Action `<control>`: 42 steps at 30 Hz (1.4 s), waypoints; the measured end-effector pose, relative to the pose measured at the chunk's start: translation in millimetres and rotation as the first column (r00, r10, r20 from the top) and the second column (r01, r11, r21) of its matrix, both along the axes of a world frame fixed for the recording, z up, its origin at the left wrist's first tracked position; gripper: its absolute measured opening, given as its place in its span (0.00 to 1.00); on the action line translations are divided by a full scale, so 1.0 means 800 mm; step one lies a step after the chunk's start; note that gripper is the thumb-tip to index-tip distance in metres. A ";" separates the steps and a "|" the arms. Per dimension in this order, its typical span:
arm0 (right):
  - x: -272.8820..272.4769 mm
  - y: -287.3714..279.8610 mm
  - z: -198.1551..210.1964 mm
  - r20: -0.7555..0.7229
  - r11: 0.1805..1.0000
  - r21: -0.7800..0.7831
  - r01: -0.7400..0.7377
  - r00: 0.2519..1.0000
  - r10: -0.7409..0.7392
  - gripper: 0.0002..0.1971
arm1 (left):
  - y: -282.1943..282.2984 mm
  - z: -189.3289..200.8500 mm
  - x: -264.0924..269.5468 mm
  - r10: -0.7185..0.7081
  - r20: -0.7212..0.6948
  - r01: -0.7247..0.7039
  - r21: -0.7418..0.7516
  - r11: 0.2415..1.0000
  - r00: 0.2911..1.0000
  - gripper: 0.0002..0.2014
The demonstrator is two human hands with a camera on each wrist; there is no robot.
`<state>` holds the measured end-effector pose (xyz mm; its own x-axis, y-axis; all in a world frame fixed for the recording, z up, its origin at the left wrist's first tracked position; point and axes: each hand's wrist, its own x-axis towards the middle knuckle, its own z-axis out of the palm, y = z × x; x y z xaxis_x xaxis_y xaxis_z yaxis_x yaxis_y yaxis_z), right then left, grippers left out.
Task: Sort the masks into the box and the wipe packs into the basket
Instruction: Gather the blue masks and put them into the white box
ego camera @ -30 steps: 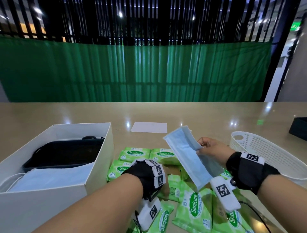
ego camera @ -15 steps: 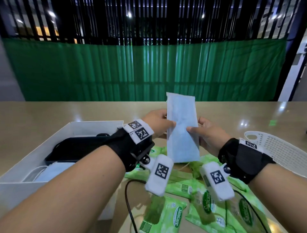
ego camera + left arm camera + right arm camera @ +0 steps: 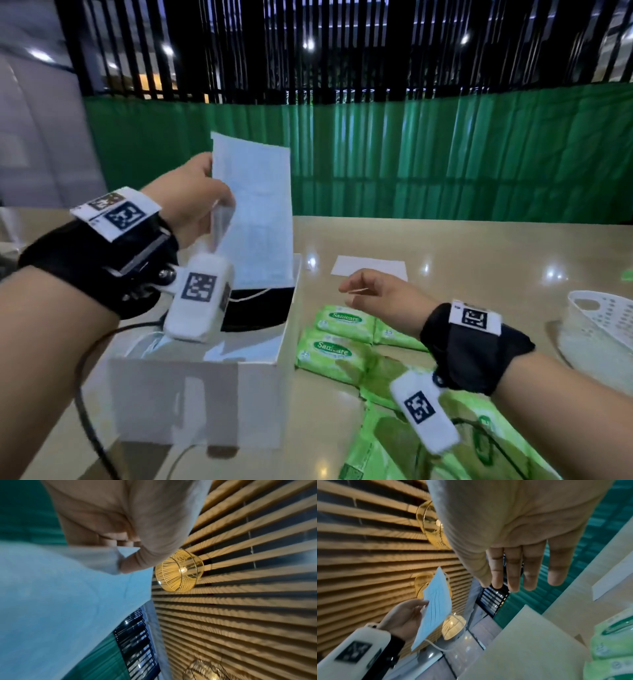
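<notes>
My left hand (image 3: 200, 202) pinches a light blue mask (image 3: 255, 212) by its left edge and holds it upright above the white box (image 3: 205, 401). The left wrist view shows the mask (image 3: 68, 601) held between thumb and fingers (image 3: 116, 539). In the right wrist view the mask (image 3: 435, 609) stands in the left hand (image 3: 406, 615). Inside the box lie a black mask (image 3: 260, 308) and pale ones. My right hand (image 3: 380, 298) hovers empty, fingers (image 3: 513, 572) straight, over several green wipe packs (image 3: 339, 339). The white basket (image 3: 596, 329) stands at the right.
A white sheet of paper (image 3: 370, 269) lies on the beige table (image 3: 479, 260) behind the wipe packs. A black cable (image 3: 89, 425) runs along the box's front left. A green curtain closes off the table's far side.
My right hand has let go of the blue mask and dropped toward the wipe packs. The left hand alone has carried the mask left, over the box.
</notes>
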<state>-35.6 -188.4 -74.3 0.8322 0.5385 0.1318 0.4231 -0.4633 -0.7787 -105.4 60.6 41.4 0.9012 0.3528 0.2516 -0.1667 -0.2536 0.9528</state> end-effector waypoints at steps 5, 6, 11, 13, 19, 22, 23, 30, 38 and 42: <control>-0.023 0.070 -0.002 0.096 0.969 -0.159 -0.188 0.974 0.205 0.18 | 0.060 -0.036 -0.016 0.239 -0.138 -0.223 0.123 0.967 0.961 0.47; -0.026 0.080 -0.006 0.095 0.955 -0.207 -0.214 0.967 0.237 0.19 | 0.066 -0.043 -0.021 0.260 -0.170 -0.233 0.166 0.958 0.951 0.48; -0.036 0.107 -0.023 0.112 0.934 -0.268 -0.235 0.956 0.273 0.19 | 0.069 -0.060 -0.037 0.165 -0.217 -0.150 0.085 0.985 0.962 0.47; -0.035 0.106 -0.013 0.070 0.978 -0.097 -0.186 0.979 0.193 0.19 | 0.063 -0.060 -0.039 0.095 -0.224 -0.084 0.058 0.995 0.970 0.42; -0.027 0.102 0.050 0.191 0.932 0.356 -0.065 0.981 -0.004 0.34 | 0.021 -0.045 -0.040 -0.208 -0.357 0.320 0.290 0.902 0.910 0.23; -0.021 0.098 0.070 0.161 0.959 0.265 -0.100 0.985 0.058 0.19 | 0.006 -0.043 -0.033 -0.276 -0.433 0.439 0.342 0.831 0.858 0.17; -0.022 0.098 0.072 0.127 0.963 0.241 -0.124 0.987 0.095 0.08 | 0.004 -0.043 -0.031 -0.275 -0.439 0.447 0.360 0.819 0.856 0.15; -0.015 0.104 0.051 -0.102 0.905 0.425 -0.031 0.991 0.082 0.11 | 0.063 -0.040 -0.036 -0.044 -0.501 0.333 0.504 0.797 0.865 0.10; -0.037 0.132 0.004 -0.094 0.984 0.118 -0.136 0.985 0.147 0.11 | 0.142 -0.072 -0.050 0.124 -0.524 0.107 0.389 0.915 0.843 0.09; -0.039 0.142 -0.007 -0.041 0.992 0.025 -0.120 0.992 0.121 0.13 | 0.143 -0.092 -0.046 0.124 -0.572 0.148 0.405 0.902 0.811 0.10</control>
